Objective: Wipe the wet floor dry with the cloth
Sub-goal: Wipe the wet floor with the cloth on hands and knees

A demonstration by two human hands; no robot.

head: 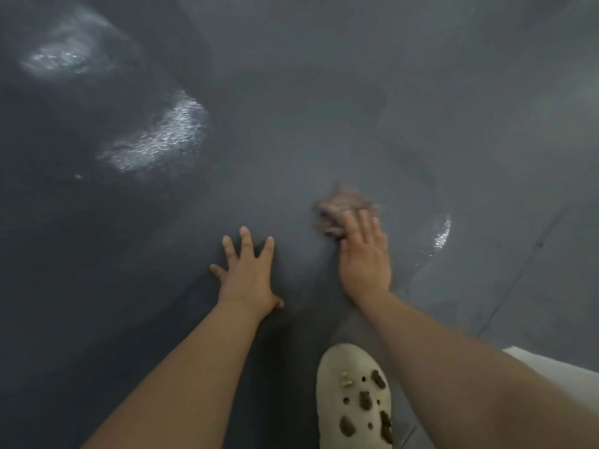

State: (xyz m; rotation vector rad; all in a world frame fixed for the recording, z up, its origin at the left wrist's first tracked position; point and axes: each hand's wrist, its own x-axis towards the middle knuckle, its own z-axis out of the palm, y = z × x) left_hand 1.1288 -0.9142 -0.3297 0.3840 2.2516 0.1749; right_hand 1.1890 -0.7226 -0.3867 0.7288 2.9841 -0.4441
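Right hand (364, 257) flat on blurred cloth (340, 212), left hand (248, 273) splayed on floor (324, 108) (wet glints), pale shoe (355, 396) near.

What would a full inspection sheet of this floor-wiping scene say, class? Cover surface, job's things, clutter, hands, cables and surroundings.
Surface: dark grey floor, with shiny wet patches far left and a thin wet arc right of the cloth.
Job's things: brownish cloth, bunched and blurred, on the floor.
Clutter: nothing seen.
Hands: left hand flat on the floor, fingers spread; right hand presses the cloth with straight fingers.
Cables: nothing seen.
Surroundings: cream perforated shoe near bottom edge; pale fabric at lower right.
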